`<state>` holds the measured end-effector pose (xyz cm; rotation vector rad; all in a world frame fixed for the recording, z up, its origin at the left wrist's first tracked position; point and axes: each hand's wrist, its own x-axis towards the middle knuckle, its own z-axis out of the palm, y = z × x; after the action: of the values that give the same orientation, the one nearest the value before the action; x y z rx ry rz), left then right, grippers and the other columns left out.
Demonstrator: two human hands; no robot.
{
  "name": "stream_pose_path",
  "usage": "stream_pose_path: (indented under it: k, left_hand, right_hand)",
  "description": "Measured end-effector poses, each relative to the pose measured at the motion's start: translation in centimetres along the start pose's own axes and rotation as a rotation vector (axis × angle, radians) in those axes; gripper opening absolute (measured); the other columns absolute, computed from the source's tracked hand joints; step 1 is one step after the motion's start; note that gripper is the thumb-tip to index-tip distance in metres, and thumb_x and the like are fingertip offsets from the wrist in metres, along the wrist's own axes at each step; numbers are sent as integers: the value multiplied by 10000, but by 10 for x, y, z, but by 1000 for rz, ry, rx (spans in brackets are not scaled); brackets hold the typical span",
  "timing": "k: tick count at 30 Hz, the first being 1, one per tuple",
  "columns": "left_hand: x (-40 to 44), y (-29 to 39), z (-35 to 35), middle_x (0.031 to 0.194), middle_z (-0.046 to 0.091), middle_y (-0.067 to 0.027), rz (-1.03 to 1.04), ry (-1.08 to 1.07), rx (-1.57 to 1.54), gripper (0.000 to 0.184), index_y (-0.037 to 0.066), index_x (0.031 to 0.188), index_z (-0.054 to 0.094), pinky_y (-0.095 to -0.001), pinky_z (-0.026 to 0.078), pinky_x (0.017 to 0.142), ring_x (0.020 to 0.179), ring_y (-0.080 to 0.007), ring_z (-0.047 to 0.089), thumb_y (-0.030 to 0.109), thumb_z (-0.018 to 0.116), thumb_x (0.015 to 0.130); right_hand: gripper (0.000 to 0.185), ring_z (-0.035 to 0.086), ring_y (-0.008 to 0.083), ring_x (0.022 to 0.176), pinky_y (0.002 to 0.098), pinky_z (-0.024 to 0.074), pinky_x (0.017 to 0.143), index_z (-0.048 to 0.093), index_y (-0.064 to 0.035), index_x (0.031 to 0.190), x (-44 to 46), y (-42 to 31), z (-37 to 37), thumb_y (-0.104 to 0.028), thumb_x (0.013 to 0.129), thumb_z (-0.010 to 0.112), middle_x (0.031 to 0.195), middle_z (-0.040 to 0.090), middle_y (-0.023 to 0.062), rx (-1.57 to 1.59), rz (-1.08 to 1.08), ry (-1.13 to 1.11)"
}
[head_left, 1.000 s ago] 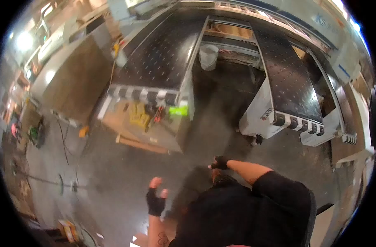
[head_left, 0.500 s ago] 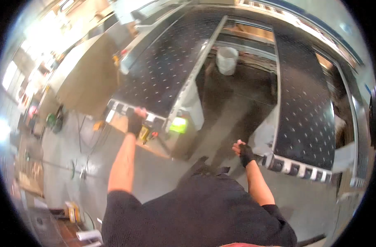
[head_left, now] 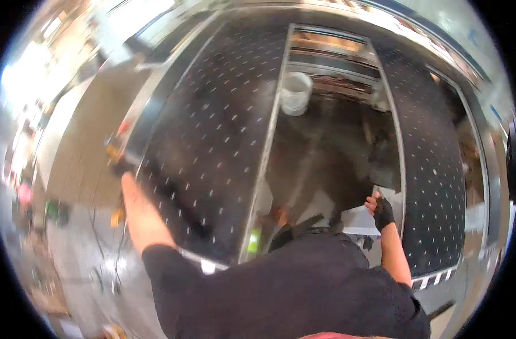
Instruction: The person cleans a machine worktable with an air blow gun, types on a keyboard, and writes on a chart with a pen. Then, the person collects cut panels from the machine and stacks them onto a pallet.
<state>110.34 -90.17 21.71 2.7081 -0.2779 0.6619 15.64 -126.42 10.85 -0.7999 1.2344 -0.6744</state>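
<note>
My left hand point(head_left: 122, 167), in a dark fingerless glove, is stretched out to the outer edge of the left black table panel point(head_left: 212, 118). It is smeared by motion, and its fingers cannot be made out. Just beyond it, touching or very near, is a yellow tool-like object point(head_left: 115, 151) with something red point(head_left: 124, 127) above. My right hand point(head_left: 383, 212), gloved the same way, hovers over the gap beside the right black panel point(head_left: 430, 169). Its bare fingers are loosely bent and apart, with nothing seen in them.
A white bucket point(head_left: 296, 95) stands in the gap between the panels, near the far crossbar. A large brown board point(head_left: 91, 141) is to the left. Cables point(head_left: 102, 240) trail over the floor at lower left. Metal rails point(head_left: 267, 141) edge the gap.
My body has moved forward between the panels. My left hand has gone from the left panel's front end to its outer side edge. My right hand has moved forward along the right panel.
</note>
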Motion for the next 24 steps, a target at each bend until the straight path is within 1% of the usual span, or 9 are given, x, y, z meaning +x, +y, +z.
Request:
stream_pose_path:
  k: [1,4,6,8,11,14,19,22,24]
  left_hand:
    - [0,17,-13,961,696,-151,-314,-69,-339,525,15,973,668,-435,517,749,884,-313,678,516,637,817]
    - [-5,48,1,986,700,-177,-583,237,-303,573,-17,1022,668,-445,553,730,886,-347,696,513,660,804]
    - [-4,43,7,982,692,-193,-475,90,-128,587,-18,1165,575,-436,558,736,918,-350,693,447,669,820]
    - [-15,55,-4,1079,664,-208,-703,213,-293,698,-1,1292,458,-446,552,750,944,-376,678,439,689,802]
    - [-13,63,-11,1116,650,-213,-461,393,-250,665,-3,1311,445,-455,532,816,986,-379,661,400,673,833]
    - [-6,74,-19,1141,649,-193,-494,422,-208,607,-5,1311,457,-422,526,838,999,-351,662,341,672,860]
    - [6,68,-30,1117,672,-161,-481,555,-49,464,10,1276,505,-380,532,853,1030,-323,663,310,601,936]
    - [-34,146,-137,971,669,-119,-84,981,-60,479,-3,1290,489,-348,526,742,863,-267,669,334,567,958]
    - [-49,197,-196,864,626,-81,126,865,-412,498,-15,1292,483,-322,490,663,737,-212,615,361,543,971]
  right_hand:
    - [508,644,199,957,311,472,730,502,-120,1301,0,-21,17,-456,929,586,1186,638,104,-80,56,80]
    - [458,646,165,899,284,457,702,539,-121,1235,25,-36,33,-435,912,616,1124,647,75,-138,-11,83]
    - [401,630,157,885,262,447,703,578,-117,1187,34,-48,62,-397,905,628,1061,639,46,-183,80,180]
    - [383,611,146,843,244,439,692,586,-112,1156,57,-28,65,-396,903,633,1044,631,31,-199,161,127]
    - [369,569,142,754,250,439,671,607,-93,1080,109,9,59,-397,878,661,976,611,10,-264,149,-47]
    - [457,562,130,697,291,451,651,614,-47,1000,117,-7,99,-481,866,666,836,614,6,-497,97,70]
    - [492,549,167,731,354,454,674,626,-24,859,169,-31,117,-513,833,673,782,602,67,-890,-9,-72]
    - [571,561,210,760,385,458,710,628,-18,883,195,-35,118,-584,812,644,789,609,96,-981,-84,-119]
    - [673,614,256,853,411,479,777,661,-15,1008,228,-28,107,-654,820,568,921,665,169,-1216,11,-147]
